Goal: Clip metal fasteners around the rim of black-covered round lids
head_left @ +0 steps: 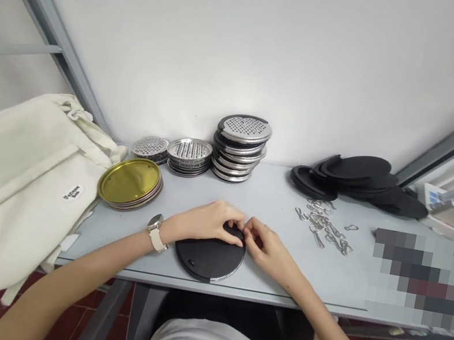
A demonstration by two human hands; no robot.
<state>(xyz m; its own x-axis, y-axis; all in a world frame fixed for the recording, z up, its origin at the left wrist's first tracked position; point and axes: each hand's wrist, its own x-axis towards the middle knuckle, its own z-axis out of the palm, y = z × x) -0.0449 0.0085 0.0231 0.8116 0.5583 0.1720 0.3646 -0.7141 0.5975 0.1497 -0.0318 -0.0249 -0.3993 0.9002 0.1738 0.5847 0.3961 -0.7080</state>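
Note:
A round black disc (211, 258) lies near the table's front edge, with a small slot in its face and a silver rim showing at the lower right. My left hand (220, 223) is closed on its far edge, the thumb across the top and the fingers curled over the rim. Against the disc's right edge, my right hand (268, 250) has its thumb and fingertips pinched together close to the left fingertips. Whatever is between those right fingertips is hidden.
Behind stand stacks of silver perforated grater plates (190, 150) and a taller stack with black rims (245, 129). Gold lids (130, 181) are piled beside a cream bag (9, 184) at left. At right are small metal clips (328, 230), black discs (359, 170) and a power strip (450, 212).

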